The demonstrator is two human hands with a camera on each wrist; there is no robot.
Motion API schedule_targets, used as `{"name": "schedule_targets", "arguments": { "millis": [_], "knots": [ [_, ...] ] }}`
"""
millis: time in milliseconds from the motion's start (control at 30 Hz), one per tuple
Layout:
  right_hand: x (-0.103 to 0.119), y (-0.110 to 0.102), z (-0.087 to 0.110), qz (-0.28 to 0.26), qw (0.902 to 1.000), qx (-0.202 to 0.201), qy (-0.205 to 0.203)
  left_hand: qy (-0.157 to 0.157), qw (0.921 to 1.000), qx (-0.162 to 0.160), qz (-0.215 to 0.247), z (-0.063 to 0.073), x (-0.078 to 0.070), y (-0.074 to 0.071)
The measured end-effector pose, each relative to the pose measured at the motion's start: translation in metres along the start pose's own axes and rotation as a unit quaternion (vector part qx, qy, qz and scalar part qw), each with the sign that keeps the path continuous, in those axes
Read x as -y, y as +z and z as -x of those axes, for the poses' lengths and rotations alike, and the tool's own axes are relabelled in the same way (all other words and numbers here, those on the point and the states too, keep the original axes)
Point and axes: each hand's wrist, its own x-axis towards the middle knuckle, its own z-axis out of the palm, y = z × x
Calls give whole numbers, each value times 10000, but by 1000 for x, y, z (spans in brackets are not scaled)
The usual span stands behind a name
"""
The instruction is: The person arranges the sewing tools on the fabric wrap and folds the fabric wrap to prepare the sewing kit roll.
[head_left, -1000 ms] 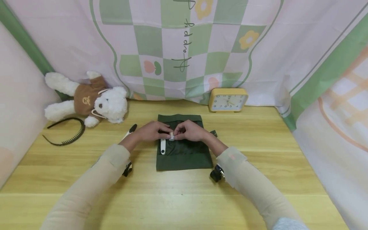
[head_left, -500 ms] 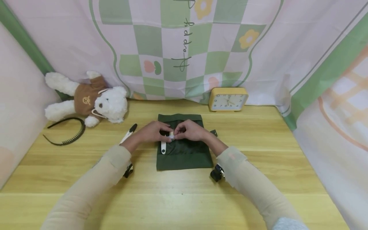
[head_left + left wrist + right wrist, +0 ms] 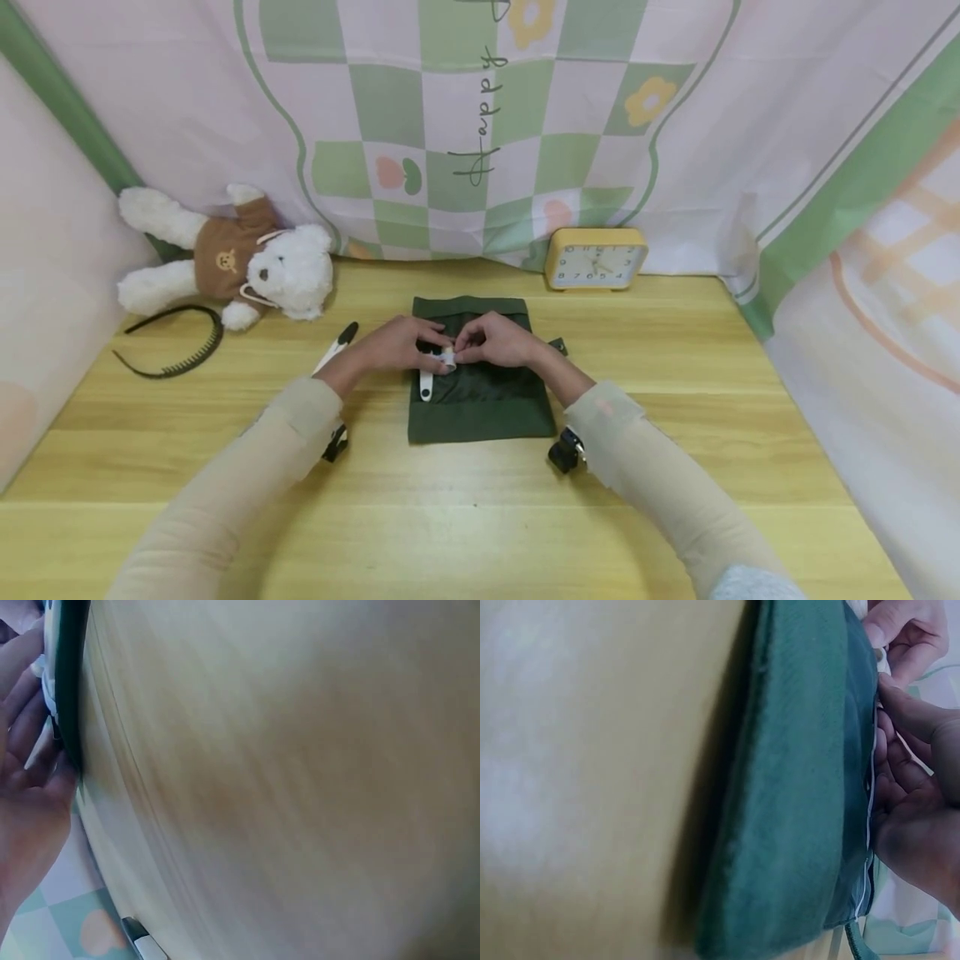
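A dark green fabric pouch [image 3: 491,421] lies unfolded on the wooden table. Over its left half, both hands meet at a small white piece [image 3: 450,360] with a pale tan top. My left hand [image 3: 397,342] pinches it from the left with thumb and fingers. Thumb and forefinger of my right hand [image 3: 497,340] pinch at its other side. Its exact kind is too small to tell. A slim white tool [image 3: 426,387] with a dark dot at its end lies on the pouch, partly under the left hand. In the right wrist view, the right hand [image 3: 922,780] rests along the pouch's inner edge.
A white tool with a black end [image 3: 347,334] lies left of the pouch, half hidden by the left wrist. Further left are a black headband [image 3: 202,354] and a white plush toy [image 3: 288,267]. A yellow clock [image 3: 597,260] stands at the back, before a patterned curtain.
The small white piece has tilted slightly between the fingers, and more of its pale tan top shows than a second ago. Both hands stay in nearly the same place.
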Motion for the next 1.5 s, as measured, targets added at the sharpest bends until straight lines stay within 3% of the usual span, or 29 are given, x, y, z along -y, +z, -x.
{"name": "schedule_targets", "arguments": {
  "millis": [600,767,1033,1233,1500],
  "knots": [
    [-6,-7,8,200,9997,-39,-99,-185,9993,275,-166,-3,-3,-6],
    [-5,-10,14,319,9993,-86,-178,-200,9997,-108,115,2,-5,-10],
    [-8,-17,23,365,9986,-61,-383,-370,9929,-893,695,24,2,-31],
    [-9,-19,29,412,9982,-155,-409,-356,9876,-1208,939,45,17,-42],
    [-11,-19,33,400,9980,-275,-408,-557,9837,-1460,889,67,29,-49]
  ]
}}
